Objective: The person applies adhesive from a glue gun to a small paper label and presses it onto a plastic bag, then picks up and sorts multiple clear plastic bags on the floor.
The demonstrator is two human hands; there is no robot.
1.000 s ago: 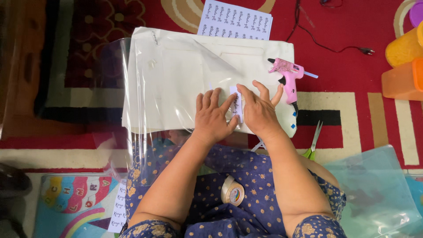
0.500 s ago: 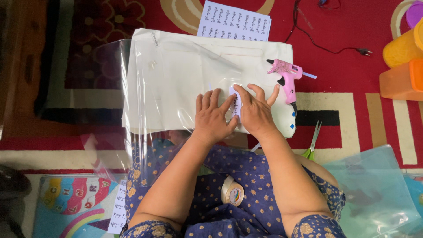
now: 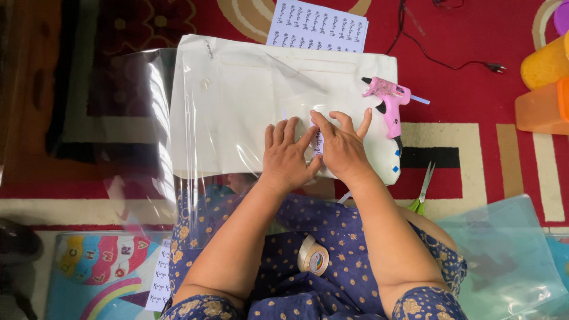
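A white board (image 3: 237, 112) lies on the carpet in front of me with a clear plastic sheet (image 3: 172, 118) draped over it. My left hand (image 3: 287, 155) and my right hand (image 3: 341, 145) rest flat on the plastic, side by side, fingers spread. Between them they press a small white sticker with dark print (image 3: 319, 142). Neither hand grips anything. A pink glue gun (image 3: 388, 101) lies on the board just right of my right hand.
A sheet of printed stickers (image 3: 317, 26) lies beyond the board. Green-handled scissors (image 3: 422, 192) lie at the right. A tape roll (image 3: 313, 256) sits on my lap. Orange and yellow containers (image 3: 545, 89) stand at the far right, a black cable (image 3: 450, 59) behind, more plastic (image 3: 504, 255) lower right.
Both hands have stayed on the sticker, with the fingers shifting slightly as they press it down. Nothing else has moved.
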